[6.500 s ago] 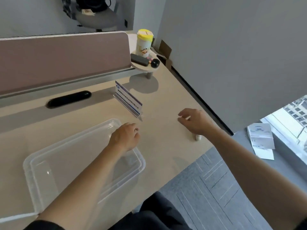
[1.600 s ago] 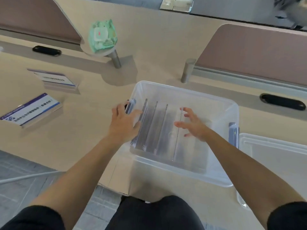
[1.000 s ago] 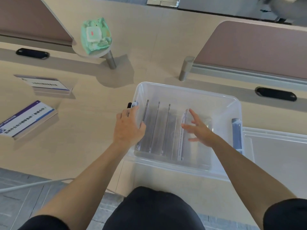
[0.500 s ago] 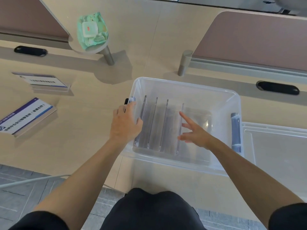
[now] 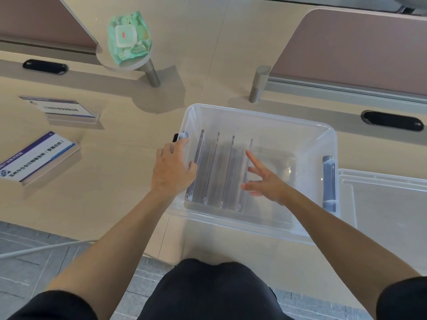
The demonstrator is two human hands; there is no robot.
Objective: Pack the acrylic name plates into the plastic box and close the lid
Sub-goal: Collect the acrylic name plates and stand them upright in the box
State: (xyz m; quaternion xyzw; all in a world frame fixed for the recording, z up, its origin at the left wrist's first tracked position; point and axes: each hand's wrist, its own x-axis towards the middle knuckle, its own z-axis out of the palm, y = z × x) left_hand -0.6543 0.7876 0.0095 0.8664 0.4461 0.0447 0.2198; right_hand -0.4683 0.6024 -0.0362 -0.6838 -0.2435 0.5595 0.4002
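A clear plastic box (image 5: 258, 114) stands open on the desk in front of me. Several acrylic name plates (image 5: 221, 172) stand on edge side by side in its left half. My left hand (image 5: 172, 168) rests on the box's left rim, thumb inside against the leftmost plate. My right hand (image 5: 265, 181) is inside the box with fingers spread, its fingertips at the rightmost plate, holding nothing. The clear lid (image 5: 388, 209) lies flat to the right of the box. Two more name plates lie on the desk at left, one near (image 5: 38, 158) and one farther (image 5: 62, 109).
A green wet-wipe pack (image 5: 128, 36) sits on a small round shelf on a post. Pinkish desk dividers (image 5: 369, 49) run along the back, with black cable grommets (image 5: 392, 121) in the desk. The desk edge and grey carpet lie below left.
Since a second ago my right hand has slid slightly back from the rightmost plate and the plates stand more evenly spaced. My left hand has stayed on the left rim.
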